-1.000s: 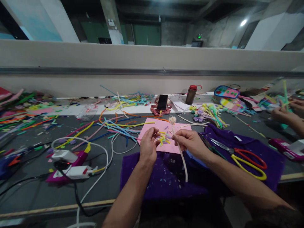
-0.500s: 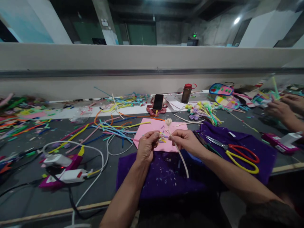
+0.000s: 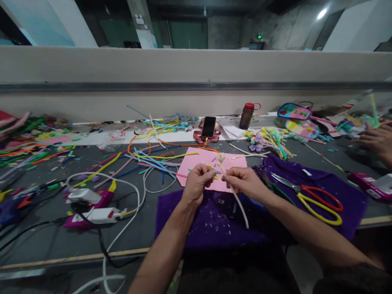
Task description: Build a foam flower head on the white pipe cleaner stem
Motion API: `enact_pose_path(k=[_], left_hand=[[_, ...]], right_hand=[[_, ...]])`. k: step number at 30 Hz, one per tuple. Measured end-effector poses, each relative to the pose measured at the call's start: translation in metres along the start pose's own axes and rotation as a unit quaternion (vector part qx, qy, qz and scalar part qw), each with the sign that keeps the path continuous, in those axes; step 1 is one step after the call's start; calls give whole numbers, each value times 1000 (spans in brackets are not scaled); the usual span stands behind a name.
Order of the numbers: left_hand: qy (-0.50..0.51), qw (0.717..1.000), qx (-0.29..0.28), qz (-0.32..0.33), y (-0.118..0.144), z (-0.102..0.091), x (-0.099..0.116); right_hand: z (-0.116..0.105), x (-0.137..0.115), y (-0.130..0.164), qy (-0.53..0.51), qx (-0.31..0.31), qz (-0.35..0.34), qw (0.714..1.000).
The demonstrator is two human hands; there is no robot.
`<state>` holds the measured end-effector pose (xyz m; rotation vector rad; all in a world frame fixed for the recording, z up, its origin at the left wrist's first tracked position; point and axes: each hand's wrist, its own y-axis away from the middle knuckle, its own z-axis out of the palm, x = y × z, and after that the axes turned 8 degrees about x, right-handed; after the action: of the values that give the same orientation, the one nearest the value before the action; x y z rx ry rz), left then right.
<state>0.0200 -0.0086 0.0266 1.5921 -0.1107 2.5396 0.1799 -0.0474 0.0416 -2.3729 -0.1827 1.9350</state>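
**Holding the cream stem between two pinches over the pink sheet**

Running from its curled head at the far end down toward you, the cream pipe-cleaner stem (image 3: 234,192) lies on a slant: the head sits above the near edge of the pink sheet (image 3: 196,163), and the free tail hangs low over the purple cloth (image 3: 214,228), trailing to your right. Your right hand (image 3: 245,181) has its fingers closed on the stem just below the head, so the long axis passes out under that hand and down toward your body. Your left hand (image 3: 197,183) sits just beside it, on the left of the stem's head, fingertips pinched on small yellow bits (image 3: 213,167) that touch or nearly touch the stem; which, you cannot tell. Both hands are equally close to the head; only the right one governs the tail.

Right of the pink sheet, scissors (image 3: 315,198) with red and yellow handles lie on the cloth. Beyond the sheet stands a phone (image 3: 208,126); left of it, loose coloured stems (image 3: 147,161) and a glue gun (image 3: 92,206). Another person's hand (image 3: 378,141) works far right.
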Motion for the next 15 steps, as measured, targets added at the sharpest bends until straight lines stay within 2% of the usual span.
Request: enact_pose_path(k=[4, 9, 15], left_hand=[[-34, 999, -9, -37, -1, -1, -2], [-69, 997, -4, -27, -4, -3, -5], [-119, 991, -47, -37, -5, -2, -9]], right_hand=[[-2, 0, 1, -1, -2, -5, 1000], [-3, -3, -6, -5, -2, -15, 1000], [-2, 3, -16, -37, -14, -9, 999]])
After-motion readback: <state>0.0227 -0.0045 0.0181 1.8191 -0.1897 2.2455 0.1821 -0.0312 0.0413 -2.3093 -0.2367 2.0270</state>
